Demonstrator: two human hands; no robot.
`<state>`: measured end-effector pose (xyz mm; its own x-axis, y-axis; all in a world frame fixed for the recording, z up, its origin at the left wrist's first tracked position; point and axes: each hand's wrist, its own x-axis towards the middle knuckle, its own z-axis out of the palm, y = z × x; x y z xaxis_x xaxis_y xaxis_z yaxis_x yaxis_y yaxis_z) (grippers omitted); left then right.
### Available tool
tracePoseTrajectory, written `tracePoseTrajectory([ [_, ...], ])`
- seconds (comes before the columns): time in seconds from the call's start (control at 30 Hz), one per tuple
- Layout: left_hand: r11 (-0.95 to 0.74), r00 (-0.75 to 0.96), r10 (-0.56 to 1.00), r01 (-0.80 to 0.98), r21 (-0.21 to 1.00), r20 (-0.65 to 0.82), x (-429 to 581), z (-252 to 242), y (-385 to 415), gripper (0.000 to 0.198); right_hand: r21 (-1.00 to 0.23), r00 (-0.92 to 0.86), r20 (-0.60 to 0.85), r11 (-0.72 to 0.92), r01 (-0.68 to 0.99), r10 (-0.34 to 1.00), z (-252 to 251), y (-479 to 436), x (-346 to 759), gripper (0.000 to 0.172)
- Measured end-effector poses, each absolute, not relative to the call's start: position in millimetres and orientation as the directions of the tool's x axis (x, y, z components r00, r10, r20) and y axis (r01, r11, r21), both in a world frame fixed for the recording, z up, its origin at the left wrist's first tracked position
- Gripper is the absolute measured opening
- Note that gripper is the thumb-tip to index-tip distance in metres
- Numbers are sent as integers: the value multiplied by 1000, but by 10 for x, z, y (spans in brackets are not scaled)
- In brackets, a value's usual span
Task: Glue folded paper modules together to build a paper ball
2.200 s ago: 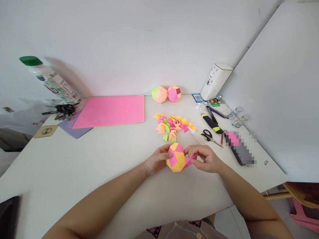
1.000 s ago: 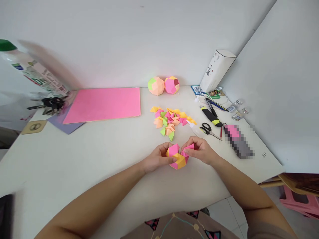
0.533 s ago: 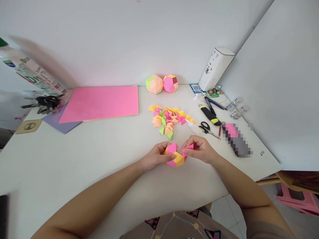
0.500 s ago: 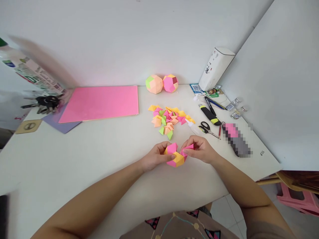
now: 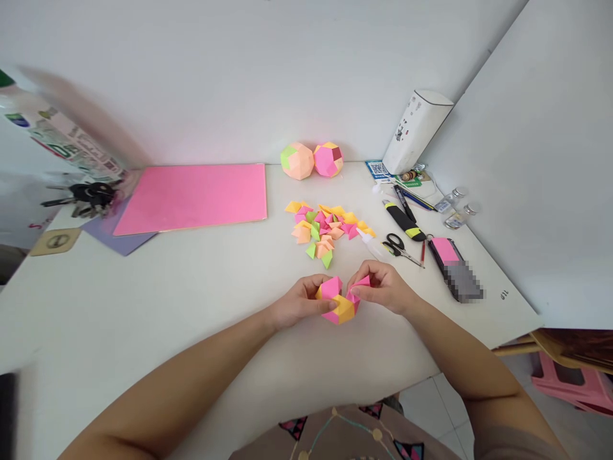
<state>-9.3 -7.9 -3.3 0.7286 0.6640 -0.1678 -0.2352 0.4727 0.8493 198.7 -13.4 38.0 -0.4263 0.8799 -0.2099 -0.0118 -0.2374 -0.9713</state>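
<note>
My left hand (image 5: 302,301) is closed around a partly built paper ball (image 5: 343,310) of pink and yellow folded pieces, the thumb lying across its near side. At the ball's right edge, my right hand (image 5: 383,287) pinches a pink folded paper piece (image 5: 363,283) between thumb and fingers. That piece touches the ball; whether it is joined there I cannot tell. Just beyond my hands lies a loose heap of folded paper pieces (image 5: 322,230) in yellow, pink, green and peach. Two finished paper balls, one peach and green (image 5: 297,162), one mostly pink (image 5: 327,161), rest against the wall.
A pink paper sheet (image 5: 196,198) lies left over a purple sheet (image 5: 125,239), near keys (image 5: 93,195) and a bottle (image 5: 62,137). To the right are a glue bottle (image 5: 374,246), scissors (image 5: 401,248), a utility knife (image 5: 403,220), a phone (image 5: 445,251), small glass jars (image 5: 460,216) and a white box (image 5: 416,131).
Both hands keep their holds in nearly the same place. The pink piece in the right hand has shifted very slightly left against the ball.
</note>
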Motion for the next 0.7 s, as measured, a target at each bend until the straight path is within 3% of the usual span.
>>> tracePoseTrajectory([
  [0.7,493,830,507,-56,868,-234,-139,-17,-16,23,-883,-555,-399,-468,19,730,257,-111,1921,26],
])
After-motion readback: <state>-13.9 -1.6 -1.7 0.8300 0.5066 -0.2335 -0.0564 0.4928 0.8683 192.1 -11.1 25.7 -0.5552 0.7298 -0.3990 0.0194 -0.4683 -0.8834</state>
